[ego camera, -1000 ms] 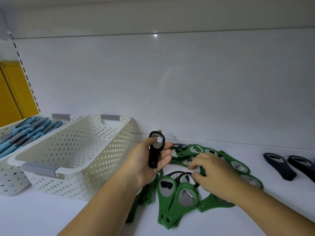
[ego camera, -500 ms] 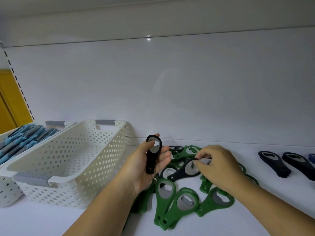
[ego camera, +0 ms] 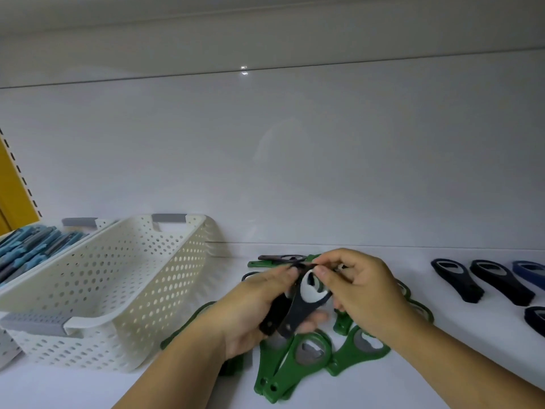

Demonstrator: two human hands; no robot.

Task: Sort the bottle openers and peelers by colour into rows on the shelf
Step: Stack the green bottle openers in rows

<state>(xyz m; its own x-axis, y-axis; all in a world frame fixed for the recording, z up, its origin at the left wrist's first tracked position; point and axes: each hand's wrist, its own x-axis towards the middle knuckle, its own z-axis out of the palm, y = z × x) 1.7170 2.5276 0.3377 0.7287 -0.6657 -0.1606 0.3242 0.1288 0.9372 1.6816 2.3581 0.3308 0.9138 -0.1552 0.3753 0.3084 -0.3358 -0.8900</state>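
Observation:
My left hand (ego camera: 250,314) holds two black bottle openers (ego camera: 298,308) stacked in its palm. My right hand (ego camera: 362,293) pinches the head of the upper black opener with thumb and forefinger, meeting the left hand's fingertips. Under both hands lies a pile of green bottle openers (ego camera: 306,361) on the white shelf (ego camera: 442,388). One more black opener (ego camera: 280,258) lies at the back of the pile. At the right, dark navy and black openers (ego camera: 498,281) lie side by side in a row, with a blue one (ego camera: 530,270) at the edge.
An empty white perforated basket (ego camera: 124,287) with grey handles stands left of the pile. Behind it, a second basket (ego camera: 8,349) holds blue and grey peelers (ego camera: 32,252). The shelf's white back wall is close behind. A yellow upright shows at far left.
My right hand lifted a second black opener out of the green pile and brought it onto the one in my left hand. The left hand tilted down toward the right hand.

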